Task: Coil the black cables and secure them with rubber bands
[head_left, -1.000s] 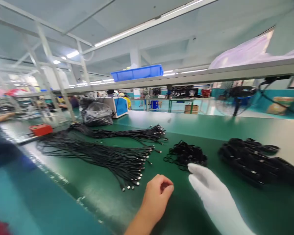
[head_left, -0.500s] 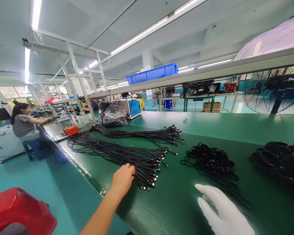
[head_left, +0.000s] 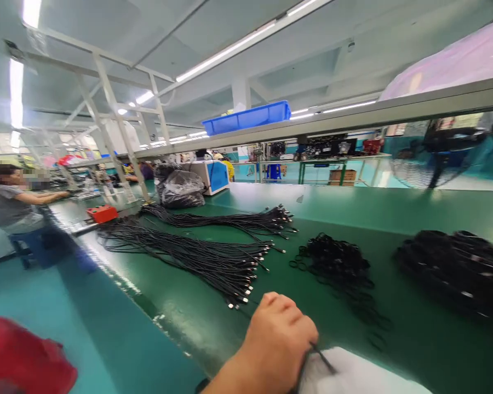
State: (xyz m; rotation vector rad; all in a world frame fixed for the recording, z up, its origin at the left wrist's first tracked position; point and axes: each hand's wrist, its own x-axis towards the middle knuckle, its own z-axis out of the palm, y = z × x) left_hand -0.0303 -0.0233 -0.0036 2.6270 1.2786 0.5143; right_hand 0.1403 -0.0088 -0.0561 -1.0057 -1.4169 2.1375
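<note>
My bare left hand [head_left: 276, 336] is closed on a black cable [head_left: 322, 358], part of which sticks out beside its knuckles. My right hand [head_left: 363, 375], in a white glove, is close against it at the bottom edge, with its fingers hidden or blurred. Beyond my left hand lies a spread bundle of black cables [head_left: 193, 254], their metal plugs pointing right. A second bundle of black cables [head_left: 230, 220] lies behind it. To the right is a loose heap of thin black loops [head_left: 339, 260].
Coiled black cables [head_left: 452, 271] are piled at the right of the green table [head_left: 353, 210]. A bagged bundle [head_left: 181, 187], a blue-and-white box [head_left: 217, 177] and a red box [head_left: 102, 214] stand farther back. A shelf above holds a blue tray [head_left: 248, 119]. A person [head_left: 14, 197] sits at left.
My left hand has come away from the near cable bundle, rightward and closer to me, with a cable in it. It now meets my gloved right hand, whose fingers were apart before.
</note>
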